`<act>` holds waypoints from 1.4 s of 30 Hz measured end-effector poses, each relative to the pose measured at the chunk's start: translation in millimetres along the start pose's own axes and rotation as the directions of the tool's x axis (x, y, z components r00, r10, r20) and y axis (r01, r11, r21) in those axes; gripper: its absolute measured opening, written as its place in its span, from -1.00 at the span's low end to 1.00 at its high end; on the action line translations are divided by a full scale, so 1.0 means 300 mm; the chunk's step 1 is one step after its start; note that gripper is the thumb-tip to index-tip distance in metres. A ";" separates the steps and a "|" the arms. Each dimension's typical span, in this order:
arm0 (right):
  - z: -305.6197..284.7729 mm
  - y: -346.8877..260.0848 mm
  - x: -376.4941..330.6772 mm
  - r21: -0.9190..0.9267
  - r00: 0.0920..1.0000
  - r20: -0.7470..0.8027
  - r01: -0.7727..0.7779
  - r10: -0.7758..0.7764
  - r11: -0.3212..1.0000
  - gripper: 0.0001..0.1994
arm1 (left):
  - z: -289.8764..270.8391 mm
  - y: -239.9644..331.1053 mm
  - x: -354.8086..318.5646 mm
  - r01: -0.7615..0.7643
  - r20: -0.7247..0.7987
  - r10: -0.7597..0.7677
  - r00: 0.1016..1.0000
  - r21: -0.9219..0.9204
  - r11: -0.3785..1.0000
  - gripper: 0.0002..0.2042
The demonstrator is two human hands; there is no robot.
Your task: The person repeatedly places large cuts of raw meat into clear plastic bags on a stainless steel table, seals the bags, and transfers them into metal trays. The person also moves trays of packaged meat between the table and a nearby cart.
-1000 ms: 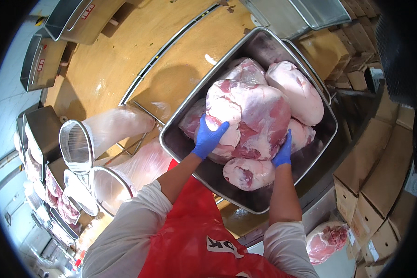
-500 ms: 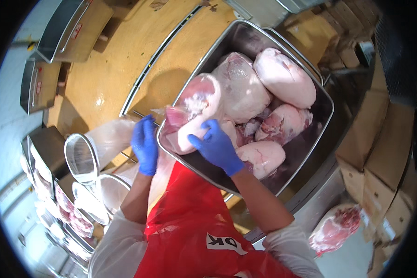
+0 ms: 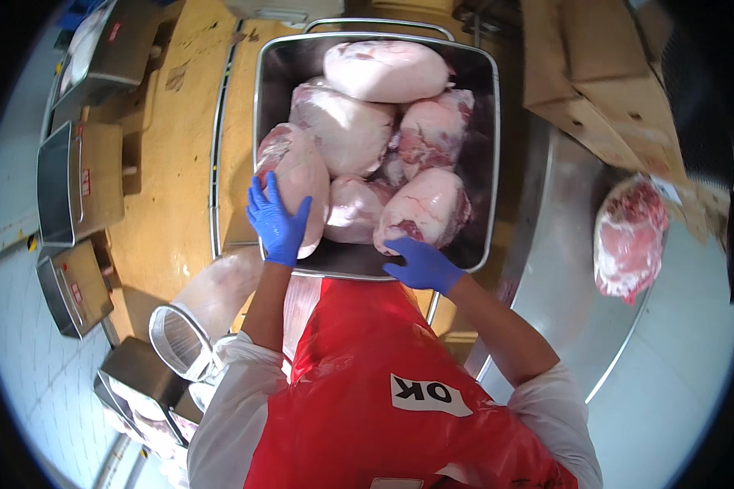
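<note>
A deep metal bin (image 3: 495, 147) holds several large, pale, fat-covered cuts of meat. My left hand (image 3: 279, 222), in a blue glove, lies with spread fingers on the long cut of meat (image 3: 303, 175) along the bin's left wall. At the near right, my right hand (image 3: 422, 264), also gloved in blue, has its fingertips against the lower end of a rounded cut of meat (image 3: 424, 208). Its thumb stands apart from the fingers. More cuts fill the middle, among them a broad pale one (image 3: 347, 122), and another long one (image 3: 383, 72) lies across the far end.
Metal containers (image 3: 81, 183) line the yellow-brown floor at left. Near my left forearm is a clear plastic tube-like roll (image 3: 179, 342). To the right, a cut of meat (image 3: 630, 236) rests on a pale surface beside cardboard boxes (image 3: 603, 73). A red apron (image 3: 359, 359) covers my front.
The view has turned, so the bin now appears upright. My left hand has come from outside the rim onto the left cut. My right hand has moved from that cut to the near right one.
</note>
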State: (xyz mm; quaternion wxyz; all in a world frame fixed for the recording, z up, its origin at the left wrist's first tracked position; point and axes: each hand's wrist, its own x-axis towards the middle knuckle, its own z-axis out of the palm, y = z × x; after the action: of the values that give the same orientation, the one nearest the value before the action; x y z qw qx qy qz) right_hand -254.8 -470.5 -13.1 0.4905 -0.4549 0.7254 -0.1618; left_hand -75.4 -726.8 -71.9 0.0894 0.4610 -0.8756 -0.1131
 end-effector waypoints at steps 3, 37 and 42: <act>0.048 0.134 -0.363 0.056 0.963 -0.164 -0.210 0.216 0.976 -0.43 | 0.021 -0.004 -0.017 0.032 0.080 -0.033 0.996 0.008 0.999 -0.09; 2.377 -0.278 -0.724 0.718 -0.342 0.659 0.551 0.670 -0.425 -0.55 | 0.370 1.453 -1.810 -0.527 0.326 0.586 -0.742 -0.824 -0.209 -0.38; 2.314 -0.331 -0.583 0.774 -0.277 0.608 0.417 0.744 -0.477 -0.54 | 0.465 1.433 -1.876 -0.348 0.240 0.509 -0.826 -0.929 -0.127 -0.53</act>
State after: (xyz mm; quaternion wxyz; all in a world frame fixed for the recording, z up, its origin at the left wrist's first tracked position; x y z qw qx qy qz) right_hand 409.6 -233.4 -170.5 0.0738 0.7642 0.5276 -0.3636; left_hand -135.6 -8.8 -114.4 -0.3798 -0.5958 -0.6411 -0.2994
